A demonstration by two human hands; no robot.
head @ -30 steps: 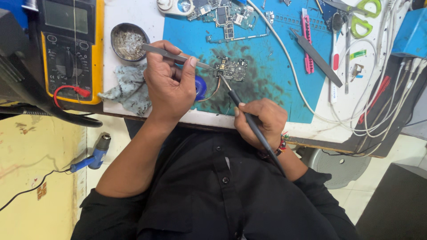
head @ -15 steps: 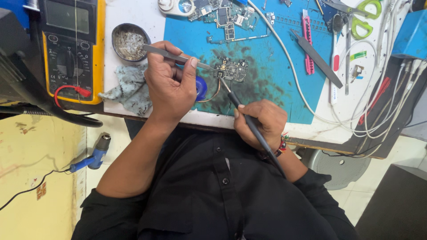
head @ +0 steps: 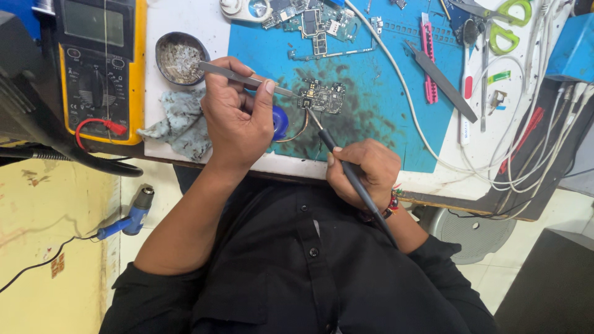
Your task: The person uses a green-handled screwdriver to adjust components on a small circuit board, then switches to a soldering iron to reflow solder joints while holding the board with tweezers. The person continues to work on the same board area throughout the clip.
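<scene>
Little has shifted since the earlier frames: both hands keep their places over the mat, and the two tool tips stay together at the same small board.

Nearest the body, the right hand (head: 364,173) is wrapped closed around a dark soldering iron (head: 346,170), held like a pen. Its long axis runs up and to the left from the grip, and its tip touches the lower left corner of the small circuit board (head: 323,98), which lies just beyond the knuckles on the blue work mat (head: 396,74). A thin strand of solder wire (head: 296,134) curves in beside that tip.

The left hand (head: 238,117) sits a little farther out, fingers pinched shut on metal tweezers (head: 247,79). Their axis runs almost level, pointing right from the grip, with the points at the board's left edge (so the board lies to the right of this hand, and up-left of the other). The left hand is slightly nearer to it.

Behind the tweezer handle stands a small dish of solder scraps (head: 181,59), with a grey rag (head: 179,120) beside the wrist and a yellow multimeter (head: 102,68) farther left.
</scene>
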